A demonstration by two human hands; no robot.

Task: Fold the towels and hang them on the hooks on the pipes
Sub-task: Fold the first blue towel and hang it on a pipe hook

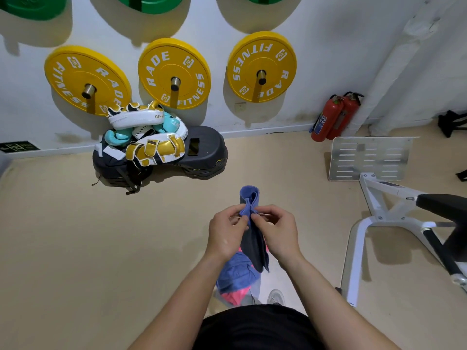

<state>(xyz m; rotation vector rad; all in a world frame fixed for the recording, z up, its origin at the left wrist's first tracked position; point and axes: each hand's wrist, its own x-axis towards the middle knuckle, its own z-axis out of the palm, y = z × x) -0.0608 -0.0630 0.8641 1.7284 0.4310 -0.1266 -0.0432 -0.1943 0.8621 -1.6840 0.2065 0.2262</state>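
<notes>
While both hands pinched the folded blue towel (250,203) upright at chest height, left hand (227,233) and right hand (276,232) gripping its edges, folding looked nearly finished; next it would need carrying to a hook, none visible.

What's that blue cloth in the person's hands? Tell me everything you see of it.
A soft, terry-looking blue towel, folded into a narrow strip, held upright in mid-air. Its looped top pokes above the hands; the shaded lower end hangs free. The left hand and right hand pinch it from both sides.
</notes>
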